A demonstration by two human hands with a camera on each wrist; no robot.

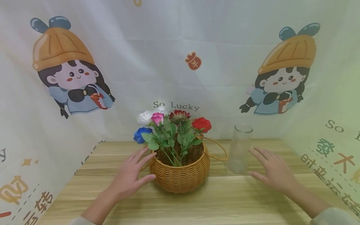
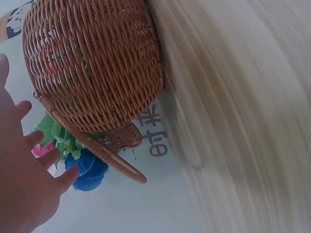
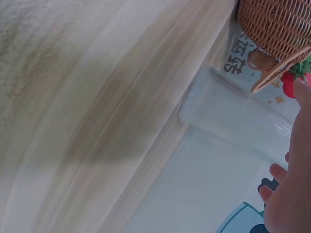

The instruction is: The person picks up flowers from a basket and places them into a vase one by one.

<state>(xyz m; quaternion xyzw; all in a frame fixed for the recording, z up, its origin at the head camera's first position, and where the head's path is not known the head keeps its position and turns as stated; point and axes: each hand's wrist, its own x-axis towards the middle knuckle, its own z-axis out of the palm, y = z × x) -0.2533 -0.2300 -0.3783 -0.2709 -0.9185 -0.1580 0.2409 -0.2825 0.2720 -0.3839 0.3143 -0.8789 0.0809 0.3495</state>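
A round wicker basket (image 1: 180, 178) stands on the table with artificial flowers in it: a blue one (image 1: 142, 135), a pink one (image 1: 157, 118), white ones (image 1: 144, 118), a dark red one (image 1: 180, 115) and a red one (image 1: 202, 124). My left hand (image 1: 130, 173) is at the basket's left side, fingers spread; whether it touches the wicker I cannot tell. In the left wrist view the same hand (image 2: 29, 170) holds nothing. A clear glass vase (image 1: 240, 150) stands upright right of the basket. Beside it my right hand (image 1: 271, 170) has its fingers extended and grips nothing.
The wooden tabletop (image 1: 222, 203) reaches back to a pale printed cloth (image 1: 146, 62) that hangs behind and along both sides. The basket's loop handle (image 1: 217, 150) sticks out to the right, close to the vase.
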